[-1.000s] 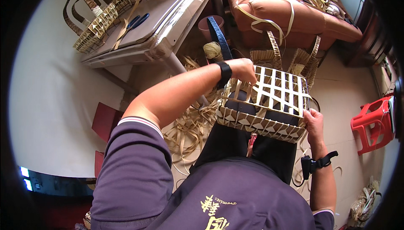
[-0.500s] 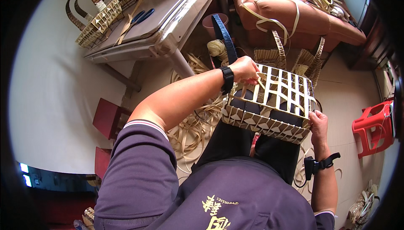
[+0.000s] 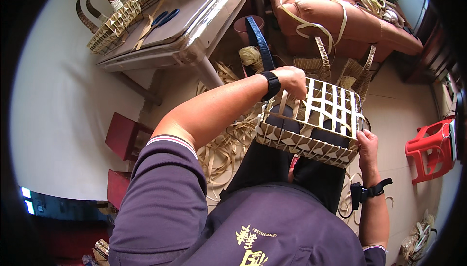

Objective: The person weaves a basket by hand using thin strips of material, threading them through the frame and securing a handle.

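Observation:
A woven basket frame (image 3: 335, 105) rests across my lap, its open lattice of pale flat strips facing up and a brown-and-cream patterned side band (image 3: 311, 144) toward me. My left hand (image 3: 293, 81) is closed on a pale strip at the lattice's far left; its fingertips are partly hidden behind the hand. My right hand (image 3: 367, 144) grips the basket's near right corner, thumb on the rim. A blue handle (image 3: 260, 44) rises just beyond my left hand.
A table (image 3: 180, 27) at the far left carries blue-handled scissors (image 3: 164, 18) and woven baskets (image 3: 114, 27). Loose strips (image 3: 219, 154) litter the floor. An orange sofa (image 3: 311, 18) with more strips stands at the back. A red stool (image 3: 430, 151) is at right.
My left hand has shifted slightly right over the lattice and turned, so its back now covers the fingertips. The right hand keeps its hold; the basket has hardly moved.

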